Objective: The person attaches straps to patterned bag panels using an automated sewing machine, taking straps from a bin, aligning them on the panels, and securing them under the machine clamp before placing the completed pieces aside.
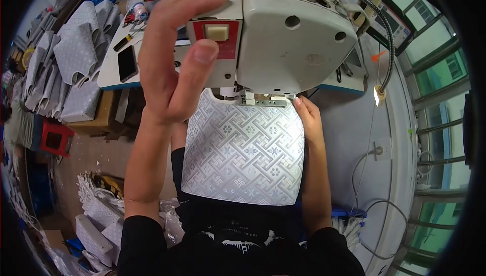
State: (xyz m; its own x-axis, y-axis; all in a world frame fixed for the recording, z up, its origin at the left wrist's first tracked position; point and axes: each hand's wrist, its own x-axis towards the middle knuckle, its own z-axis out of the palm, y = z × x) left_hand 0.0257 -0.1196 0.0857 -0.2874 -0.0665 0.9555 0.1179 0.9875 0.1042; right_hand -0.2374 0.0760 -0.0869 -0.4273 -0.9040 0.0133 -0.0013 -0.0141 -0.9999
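Note:
A silver-grey patterned fabric panel [245, 149] hangs from beneath the head of a white sewing machine [296, 38], its upper edge at the presser area. My left hand [177, 53] is raised beside the machine's red-framed switch [216, 32], fingers apart, with nothing in it. The thumb overlaps the lower left of the switch; whether it touches is unclear. My right hand [310, 116] pinches the panel's upper right edge, close to the metal guide [266, 102] under the machine head.
Stacks of patterned fabric [78, 48] lie at the left. A phone [127, 64] and a yellow-handled screwdriver [123, 42] rest on the white tabletop [109, 73]. A red stool [55, 137] stands on the floor. A flexible lamp [380, 91] curves down at the right.

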